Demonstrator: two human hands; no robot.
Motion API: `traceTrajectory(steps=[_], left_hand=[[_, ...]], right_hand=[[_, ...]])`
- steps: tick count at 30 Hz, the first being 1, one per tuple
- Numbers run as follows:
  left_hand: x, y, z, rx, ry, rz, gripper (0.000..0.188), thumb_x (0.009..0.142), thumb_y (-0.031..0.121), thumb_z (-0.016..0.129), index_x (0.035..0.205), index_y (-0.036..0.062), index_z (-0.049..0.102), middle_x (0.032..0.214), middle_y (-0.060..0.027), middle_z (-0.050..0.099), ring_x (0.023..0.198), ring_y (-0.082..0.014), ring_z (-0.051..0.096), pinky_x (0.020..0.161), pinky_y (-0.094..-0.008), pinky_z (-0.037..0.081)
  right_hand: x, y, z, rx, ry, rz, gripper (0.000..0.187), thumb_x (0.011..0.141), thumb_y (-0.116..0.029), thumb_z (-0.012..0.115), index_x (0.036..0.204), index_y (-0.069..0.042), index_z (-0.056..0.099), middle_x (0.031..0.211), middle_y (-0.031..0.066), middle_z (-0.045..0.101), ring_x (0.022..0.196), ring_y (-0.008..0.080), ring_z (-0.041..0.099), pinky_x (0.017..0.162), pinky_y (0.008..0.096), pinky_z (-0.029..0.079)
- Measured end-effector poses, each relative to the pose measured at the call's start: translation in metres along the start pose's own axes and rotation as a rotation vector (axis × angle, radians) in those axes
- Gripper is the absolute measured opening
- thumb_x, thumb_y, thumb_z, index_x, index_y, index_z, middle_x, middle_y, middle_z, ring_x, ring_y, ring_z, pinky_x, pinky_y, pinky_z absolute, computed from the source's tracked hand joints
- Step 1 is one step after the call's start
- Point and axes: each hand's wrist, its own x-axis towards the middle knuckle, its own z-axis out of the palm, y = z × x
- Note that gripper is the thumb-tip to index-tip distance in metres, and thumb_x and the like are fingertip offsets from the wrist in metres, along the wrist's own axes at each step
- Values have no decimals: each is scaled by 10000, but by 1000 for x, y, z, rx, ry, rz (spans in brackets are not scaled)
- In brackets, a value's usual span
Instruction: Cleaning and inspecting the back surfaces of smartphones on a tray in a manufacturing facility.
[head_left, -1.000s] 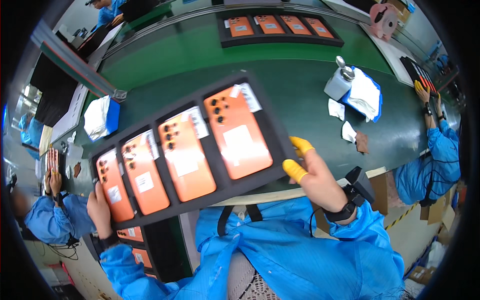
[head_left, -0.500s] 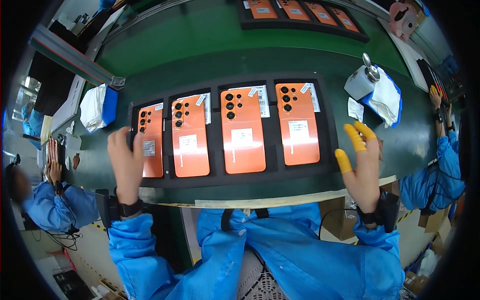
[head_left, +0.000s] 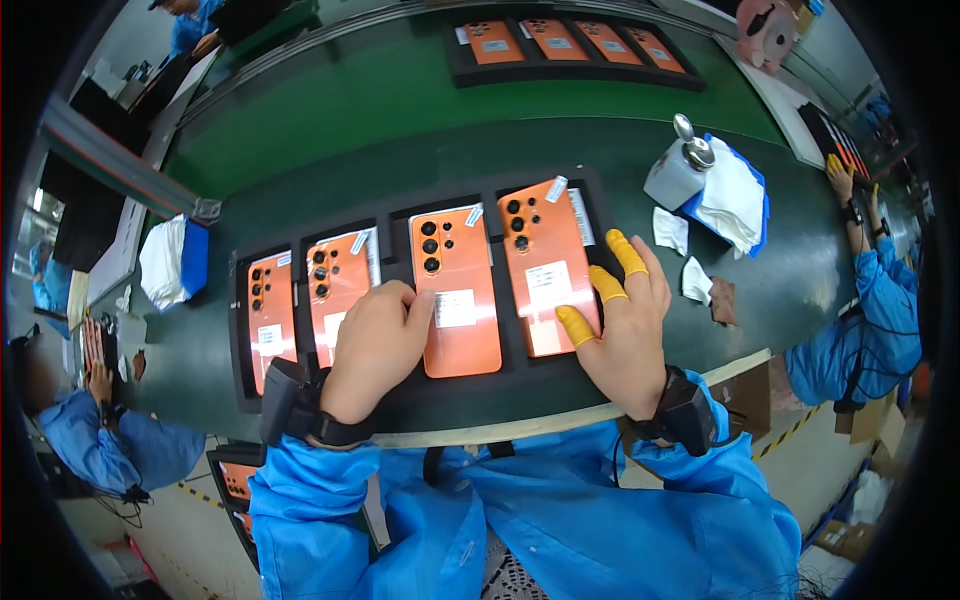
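Observation:
Four orange smartphones lie back up in a black foam tray [head_left: 400, 392], each with a white label. My left hand [head_left: 375, 350] is closed, its thumb at the left edge of the third smartphone [head_left: 470, 340]; its other fingertips are hidden. Yellow finger cots cover three fingers of my right hand [head_left: 630, 345], which grips the rightmost smartphone [head_left: 535, 235]. The thumb presses on that phone's lower back, with fingers along its right edge. It sits slightly tilted in its slot. Part of the second smartphone [head_left: 325, 285] hides behind my left hand; the leftmost smartphone [head_left: 270, 305] is untouched.
A pump bottle [head_left: 680, 175] and white wipes [head_left: 730, 205] in a blue holder stand right. Loose wipes and a brown scrap [head_left: 723, 300] lie nearby. More wipes [head_left: 165, 262] stand left. Another phone tray [head_left: 560, 75] is at the back. People in blue work at both sides.
Both hands have moved inward from the tray's sides onto the phones. My right hand has taken hold of the rightmost phone, which is now tilted. The view has shifted.

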Motion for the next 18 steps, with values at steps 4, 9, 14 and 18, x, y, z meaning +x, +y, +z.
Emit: traceTrajectory(steps=[4, 9, 14, 18], left_hand=[[14, 2, -9, -192, -187, -216, 410, 910, 348, 557, 791, -40, 614, 640, -162, 578, 590, -248, 567, 593, -364, 439], [14, 8, -10, -586, -343, -459, 300, 958, 284, 558, 864, 0, 574, 688, 29, 488, 656, -42, 421, 569, -215, 333], [1, 11, 7, -552, -86, -153, 232, 945, 168, 550, 1050, -36, 515, 827, -74, 619, 734, -100, 550, 660, -244, 441], [-9, 8, 3, -802, -26, -175, 249, 985, 86, 435, 1210, -21, 450, 1094, -89, 625, 961, -124, 596, 835, -259, 467]], right_hand=[[9, -14, -1, 337, 69, 8, 425, 715, -127, 735, 1061, 41, 555, 1119, 191, 535, 1042, 374, 493, 889, 437, 423], [13, -24, 10, 466, 125, -22, 460, 731, -193, 745, 1087, 27, 556, 1039, 186, 561, 918, 348, 540, 794, 417, 468], [14, -28, 19, 487, 162, -61, 477, 725, -240, 759, 1072, 20, 561, 1055, 185, 562, 907, 342, 548, 782, 409, 469], [14, -26, 23, 489, 178, -85, 484, 725, -258, 764, 1062, 14, 549, 1054, 190, 560, 895, 342, 550, 773, 409, 468]])
